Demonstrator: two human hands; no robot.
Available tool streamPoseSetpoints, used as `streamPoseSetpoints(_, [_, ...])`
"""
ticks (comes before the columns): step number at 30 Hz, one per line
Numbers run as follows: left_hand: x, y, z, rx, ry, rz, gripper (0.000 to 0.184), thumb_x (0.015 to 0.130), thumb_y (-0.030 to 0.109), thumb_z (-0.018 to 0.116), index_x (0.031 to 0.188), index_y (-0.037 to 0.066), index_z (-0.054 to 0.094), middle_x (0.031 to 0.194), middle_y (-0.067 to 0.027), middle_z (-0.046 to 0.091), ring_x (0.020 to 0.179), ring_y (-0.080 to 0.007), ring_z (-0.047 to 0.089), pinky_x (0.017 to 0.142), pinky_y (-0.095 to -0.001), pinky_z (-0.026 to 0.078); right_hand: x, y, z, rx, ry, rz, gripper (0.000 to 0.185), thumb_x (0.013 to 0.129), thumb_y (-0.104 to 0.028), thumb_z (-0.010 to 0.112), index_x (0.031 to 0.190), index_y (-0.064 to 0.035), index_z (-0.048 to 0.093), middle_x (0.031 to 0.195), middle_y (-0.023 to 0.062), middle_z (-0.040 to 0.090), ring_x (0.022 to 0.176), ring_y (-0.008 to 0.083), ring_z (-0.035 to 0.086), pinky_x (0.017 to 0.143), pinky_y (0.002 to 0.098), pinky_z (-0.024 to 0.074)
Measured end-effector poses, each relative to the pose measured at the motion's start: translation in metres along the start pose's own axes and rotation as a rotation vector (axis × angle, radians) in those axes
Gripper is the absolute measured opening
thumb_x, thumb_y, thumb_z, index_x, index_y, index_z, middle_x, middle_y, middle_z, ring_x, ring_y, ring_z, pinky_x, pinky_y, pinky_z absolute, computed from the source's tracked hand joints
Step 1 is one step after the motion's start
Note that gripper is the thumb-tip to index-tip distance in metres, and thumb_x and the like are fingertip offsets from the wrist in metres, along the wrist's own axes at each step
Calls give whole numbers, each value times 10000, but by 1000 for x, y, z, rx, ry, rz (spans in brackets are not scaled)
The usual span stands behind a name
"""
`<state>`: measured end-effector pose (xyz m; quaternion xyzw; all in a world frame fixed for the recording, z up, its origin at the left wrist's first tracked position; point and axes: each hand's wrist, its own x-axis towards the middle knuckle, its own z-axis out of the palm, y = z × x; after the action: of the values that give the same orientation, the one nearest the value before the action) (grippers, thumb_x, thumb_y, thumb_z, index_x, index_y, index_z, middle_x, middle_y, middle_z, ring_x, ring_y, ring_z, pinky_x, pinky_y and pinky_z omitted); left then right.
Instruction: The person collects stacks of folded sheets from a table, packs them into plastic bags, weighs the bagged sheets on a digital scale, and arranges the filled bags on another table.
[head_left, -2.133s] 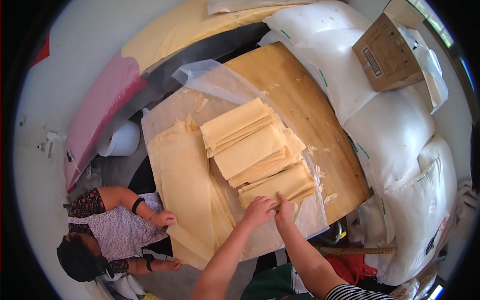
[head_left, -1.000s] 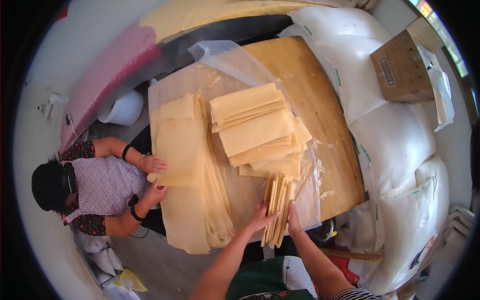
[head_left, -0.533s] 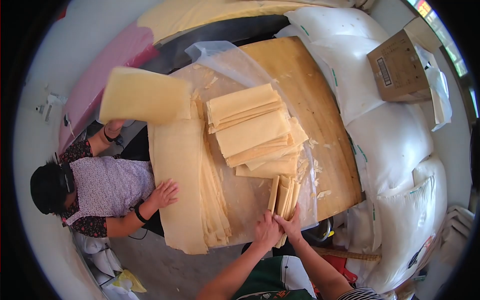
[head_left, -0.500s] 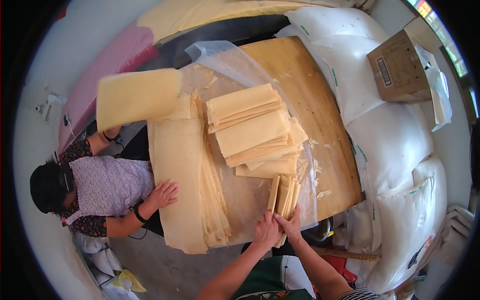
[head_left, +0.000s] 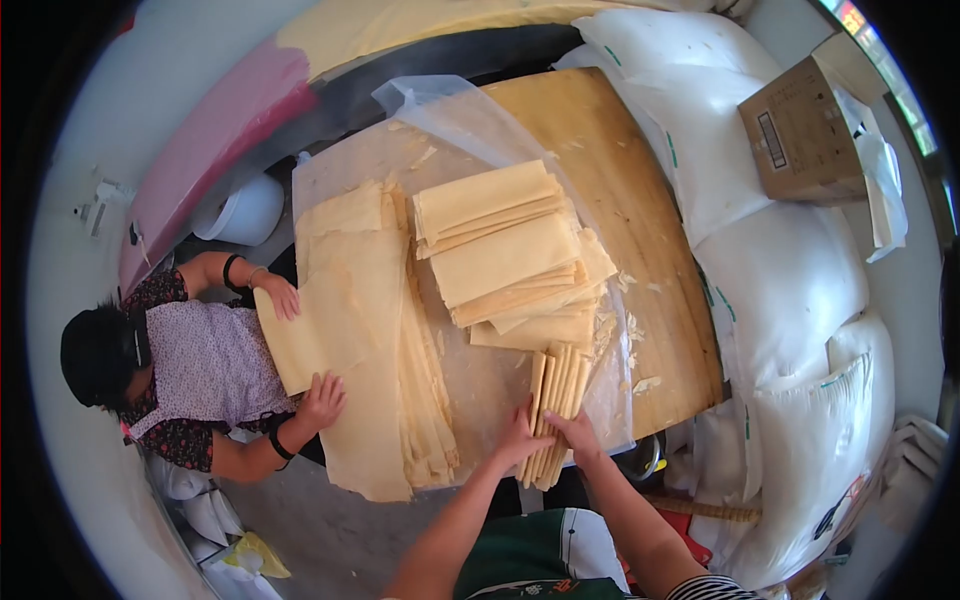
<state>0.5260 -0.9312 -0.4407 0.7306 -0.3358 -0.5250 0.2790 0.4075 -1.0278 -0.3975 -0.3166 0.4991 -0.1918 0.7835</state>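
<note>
At the near edge of the table, my left hand (head_left: 522, 438) and my right hand (head_left: 576, 436) grip opposite sides of a bundle of folded tofu skins (head_left: 560, 385). The folds stand on edge, pressed side by side. Just beyond lies a pile of flat folded tofu skins (head_left: 505, 262), stacked unevenly. Left of it, a stack of long, wide tofu skins (head_left: 350, 400) spreads along the table, its right edges ragged. Across there a co-worker's hands (head_left: 322, 400) rest on a folded sheet (head_left: 300, 340) at the table's left edge.
Clear plastic film (head_left: 480, 400) covers part of the wooden table (head_left: 660, 300), with scraps scattered about. Full white sacks (head_left: 780, 270) line the right side, a cardboard box (head_left: 805, 135) on top. A white bucket (head_left: 250, 210) stands at the left, behind the co-worker (head_left: 215, 360).
My hands have moved apart to both sides of the bundle, whose folds now line up evenly. The co-worker's raised sheet has come down and lies folded at the table's left edge.
</note>
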Motion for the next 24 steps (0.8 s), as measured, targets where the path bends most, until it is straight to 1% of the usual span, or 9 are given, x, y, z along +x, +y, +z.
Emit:
streamPoseSetpoints(4, [-2,14,-7,-49,27,221,1060,631,174,793,1465,39,152,1419,-247,316,1295,-422,350,1065,-448,347,5,-1,-1,-132,-62,154,490,775,-189,750,1186,-26,541,1044,71,649,929,143,617,800,298,504])
streamPoseSetpoints(8, [-60,65,-25,100,237,433,1040,633,175,795,1453,24,172,1425,-247,307,1300,-433,337,1066,-454,342,-40,-23,6,-305,-286,-173,618,747,-228,763,1257,-19,482,1176,111,597,1071,202,581,912,332,462])
streamPoseSetpoints(10, [-84,63,-25,206,271,524,997,645,166,794,1434,7,207,1429,-243,305,1300,-436,334,1067,-473,332,-53,-7,-9,-674,-268,-471,659,729,-255,771,1271,-28,471,1266,141,532,1171,283,524,980,368,416])
streamPoseSetpoints(11, [-89,59,-19,211,321,503,920,672,187,782,1416,22,268,1421,-235,324,1295,-439,337,1069,-484,324,-56,-5,-12,-601,-269,-377,698,722,-280,768,1296,-39,453,1324,158,474,1240,327,458,1016,384,381])
streamPoseSetpoints(16, [-85,47,-4,376,443,539,826,692,239,758,1391,76,350,1395,-222,370,1298,-411,353,1040,-432,374,-37,17,-20,-678,-294,-550,677,727,-302,773,1274,-29,483,1198,126,586,1089,263,582,943,356,452])
streamPoseSetpoints(18, [-96,84,-24,175,487,369,785,707,233,735,1383,78,367,1270,-193,481,1163,-364,500,957,-407,444,-43,-10,-10,-348,-321,-204,602,722,-214,781,1234,-9,537,1159,87,620,1046,200,603,912,341,472])
streamPoseSetpoints(19, [-104,95,-35,181,537,358,785,707,233,735,1383,78,367,1270,-193,481,1163,-364,500,957,-407,444,-33,-14,-19,-478,-344,-240,585,724,-159,770,1240,-14,538,1166,86,618,1025,205,611,894,333,479])
streamPoseSetpoints(21, [-119,113,-53,202,305,226,695,751,215,672,1378,102,394,1101,-153,550,983,-317,586,843,-407,484,-34,-41,-18,-155,-461,-36,555,803,-251,683,1281,-30,506,1216,90,595,1108,235,570,968,358,439])
streamPoseSetpoints(24, [-141,109,-56,300,373,394,579,810,202,622,1353,107,446,952,-126,571,836,-270,604,731,-381,476,-39,-44,-7,197,-453,231,613,869,-454,583,1323,-57,471,1301,103,543,1217,272,493,1047,414,380])
